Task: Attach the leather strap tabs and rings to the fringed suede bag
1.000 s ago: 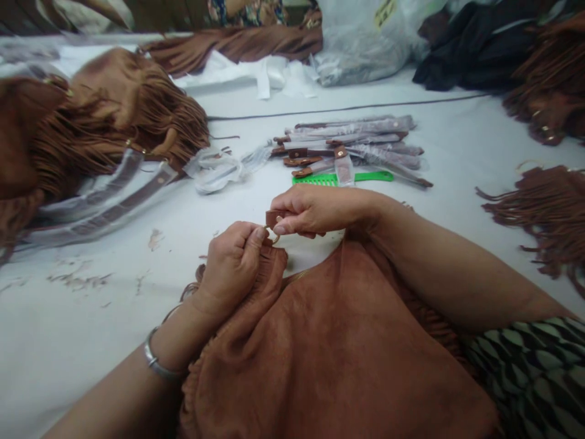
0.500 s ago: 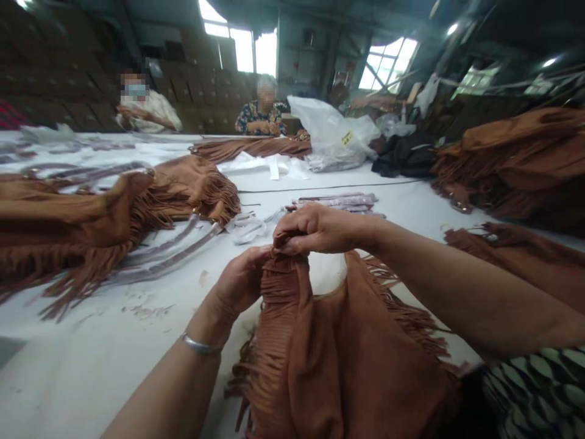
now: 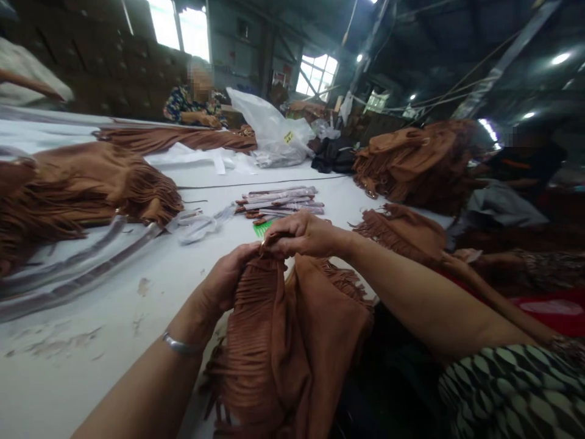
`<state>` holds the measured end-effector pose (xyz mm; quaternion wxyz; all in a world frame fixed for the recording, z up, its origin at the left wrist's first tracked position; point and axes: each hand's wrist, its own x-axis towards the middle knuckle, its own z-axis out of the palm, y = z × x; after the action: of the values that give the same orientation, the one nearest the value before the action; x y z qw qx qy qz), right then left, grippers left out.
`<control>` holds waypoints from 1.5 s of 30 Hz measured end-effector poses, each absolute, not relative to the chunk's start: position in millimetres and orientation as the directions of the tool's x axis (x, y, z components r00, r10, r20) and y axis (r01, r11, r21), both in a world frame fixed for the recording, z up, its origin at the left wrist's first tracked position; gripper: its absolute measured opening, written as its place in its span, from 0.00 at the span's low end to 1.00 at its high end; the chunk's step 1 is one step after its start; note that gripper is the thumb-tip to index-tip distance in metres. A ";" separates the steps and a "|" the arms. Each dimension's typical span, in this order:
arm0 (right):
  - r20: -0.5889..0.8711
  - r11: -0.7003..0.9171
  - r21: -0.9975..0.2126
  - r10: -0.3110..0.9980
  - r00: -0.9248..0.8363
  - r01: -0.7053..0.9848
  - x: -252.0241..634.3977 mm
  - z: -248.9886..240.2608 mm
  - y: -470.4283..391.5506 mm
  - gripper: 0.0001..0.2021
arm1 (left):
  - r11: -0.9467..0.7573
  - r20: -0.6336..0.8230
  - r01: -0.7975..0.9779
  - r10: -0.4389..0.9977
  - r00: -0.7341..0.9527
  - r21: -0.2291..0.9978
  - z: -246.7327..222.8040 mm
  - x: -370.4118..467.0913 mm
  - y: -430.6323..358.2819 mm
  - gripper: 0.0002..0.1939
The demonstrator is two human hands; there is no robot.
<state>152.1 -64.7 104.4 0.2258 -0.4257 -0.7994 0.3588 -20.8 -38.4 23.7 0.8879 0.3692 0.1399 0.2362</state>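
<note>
A brown fringed bag [image 3: 315,317], soft and suede-like, hangs in folds in front of me at the table's near edge. My left hand [image 3: 231,274] is closed on its upper corner, fingers pressed against the fringed side. My right hand [image 3: 304,235] pinches a short brown strap piece at that same corner, just above the left. A small shiny metal ring [image 3: 262,247] shows between the two hands. Fingertips hide most of the strap piece. A green comb [image 3: 263,227] lies just beyond my right hand.
Plastic-wrapped straps [image 3: 283,200] lie in a pile ahead. More fringed bags [image 3: 105,177] with wrapped handles are at left, and a heap of brown bags [image 3: 411,161] stands at right. A white plastic bag [image 3: 274,131] is farther back. Co-workers sit across and to the right.
My view has turned to the right, bringing in people at the right and the green comb. Both hands keep hold of the bag's corner, and the metal ring now shows between them.
</note>
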 end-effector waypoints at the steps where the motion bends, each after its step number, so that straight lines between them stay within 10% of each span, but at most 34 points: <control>1: 0.041 0.350 -0.796 0.845 -0.533 0.494 151.7 103.6 -67.2 0.08 | 0.614 -0.066 -0.298 0.499 0.864 0.731 25.9 -21.3 -40.5 0.18; 25: 0.063 0.325 -0.832 0.861 -0.505 0.450 172.4 81.8 -100.4 0.07 | 0.496 -0.018 -0.234 0.451 0.893 0.836 18.9 -10.4 -64.4 0.16; 31: 0.328 0.663 -0.458 0.746 -0.580 0.592 186.5 64.0 -107.1 0.06 | 0.551 -0.085 -0.136 0.356 0.931 0.823 12.2 -7.1 -63.6 0.16; 45: 0.055 0.480 -0.445 0.857 -0.512 0.756 209.1 81.5 -112.6 0.11 | -0.142 0.021 0.079 0.596 0.802 0.987 9.5 11.6 -77.0 0.19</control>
<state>209.1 -112.6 81.5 0.1361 -0.4749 -0.8493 0.1860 11.6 -77.0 9.5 0.6123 0.7255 0.2328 0.2111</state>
